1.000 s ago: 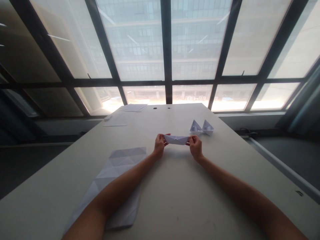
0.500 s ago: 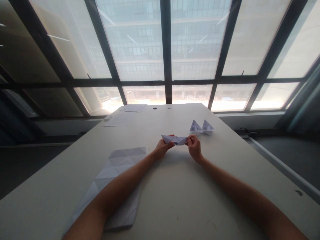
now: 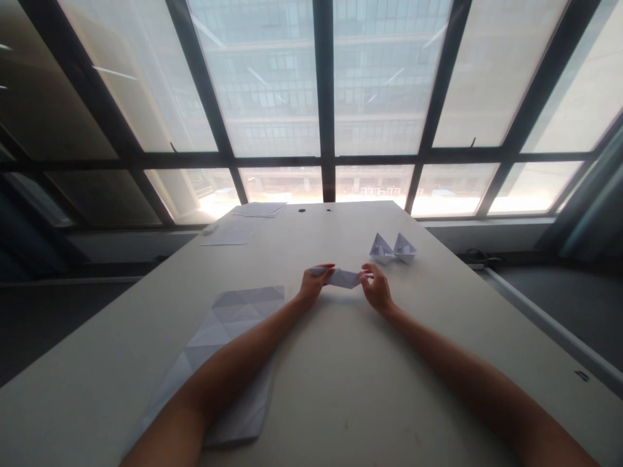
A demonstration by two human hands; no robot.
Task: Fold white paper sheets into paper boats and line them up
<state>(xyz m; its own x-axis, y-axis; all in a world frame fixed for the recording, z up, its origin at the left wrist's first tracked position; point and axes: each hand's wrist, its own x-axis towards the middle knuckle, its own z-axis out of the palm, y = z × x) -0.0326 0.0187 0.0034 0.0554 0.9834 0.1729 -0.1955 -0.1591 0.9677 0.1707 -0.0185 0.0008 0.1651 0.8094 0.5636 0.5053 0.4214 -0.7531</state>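
Above the middle of the table, a small folded white paper (image 3: 344,278) stretches between my two hands. My left hand (image 3: 312,285) pinches its left end, thumb on the near side and fingers behind. At the right tip, my right hand (image 3: 376,288) has its thumb and a fingertip against the paper, the other fingers loosely curled and slightly apart. Just beyond the right hand stand two folded paper boats (image 3: 392,250) side by side, each with a pointed peak. Under my left forearm lies a large creased white sheet (image 3: 238,324), partly covered by the arm.
The white table (image 3: 341,383) runs away toward a tall framed window. Flat paper sheets (image 3: 233,232) lie at its far left. Two dark round spots show near the far edge, and a small dark mark (image 3: 581,375) sits near the right edge.
The folded paper has turned from a pointed boat-like shape to a flatter band facing me. My left hand has shifted slightly left, and my right fingers have loosened and spread a little.
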